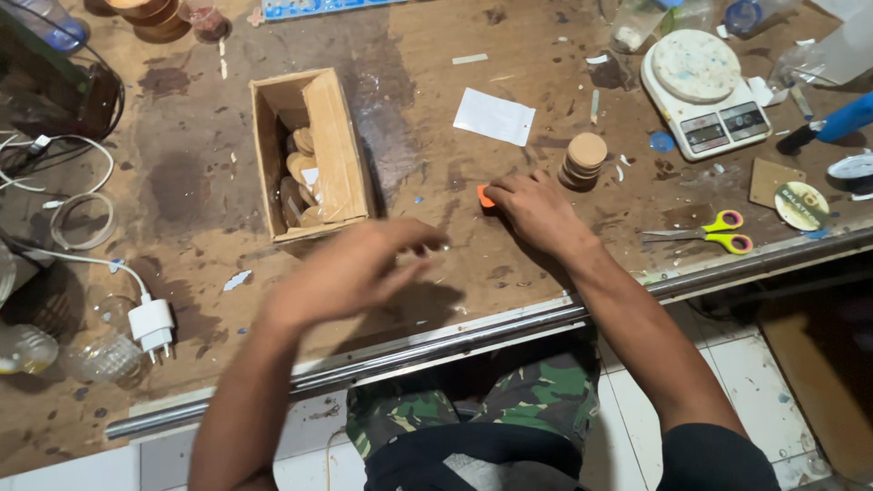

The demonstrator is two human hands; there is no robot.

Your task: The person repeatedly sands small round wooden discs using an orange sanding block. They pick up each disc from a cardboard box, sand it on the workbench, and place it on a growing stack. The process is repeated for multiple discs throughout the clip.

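Observation:
My right hand [536,211] rests on the worn wooden table [427,118], fingers curled over a small orange object [485,196] that shows only at its left edge. Just beyond it stands a stack of round wooden discs [584,160]. My left hand [355,268] hovers above the table's front part, blurred, fingers spread and holding nothing. Behind it lies an open cardboard box [314,150] with several wooden pieces inside.
A white plastic bag [494,115] lies mid-table. A digital kitchen scale [705,91] sits at the back right, yellow-and-pink scissors [714,234] near the metal front edge [436,341]. White charger plug [151,325] with cable, tape roll [84,221] and glass jars [100,355] crowd the left.

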